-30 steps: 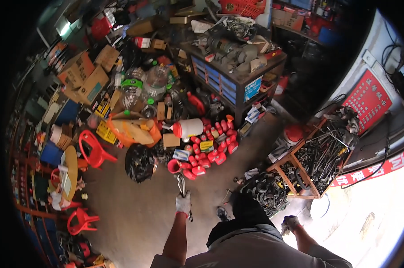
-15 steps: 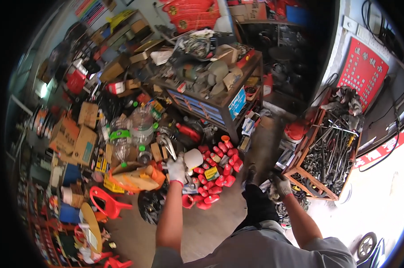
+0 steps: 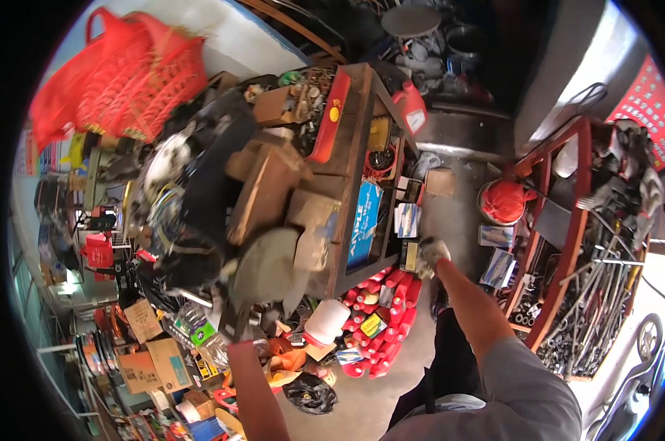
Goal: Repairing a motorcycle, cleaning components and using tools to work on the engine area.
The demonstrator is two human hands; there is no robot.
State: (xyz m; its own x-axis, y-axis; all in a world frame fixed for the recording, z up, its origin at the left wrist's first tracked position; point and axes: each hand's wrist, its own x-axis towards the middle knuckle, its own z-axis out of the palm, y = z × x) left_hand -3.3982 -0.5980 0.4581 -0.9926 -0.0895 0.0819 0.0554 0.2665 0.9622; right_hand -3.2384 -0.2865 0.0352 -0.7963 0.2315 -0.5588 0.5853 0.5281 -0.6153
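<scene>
"Head view: what's done, what's left?"
"Unclear. The left hand point(image 3: 237, 325), blurred, is near the grey disc point(image 3: 267, 263) on the cluttered desk point(image 3: 354, 110); the right hand point(image 3: 433, 253), curled, is beside a yellow box point(image 3: 409, 256). Grips can't be told."

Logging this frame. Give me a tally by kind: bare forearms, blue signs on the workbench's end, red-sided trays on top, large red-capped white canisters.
Left forearm and right forearm: 2
Blue sign: 1
Red-sided tray: 1
Red-capped white canister: 1
Total: 5
</scene>
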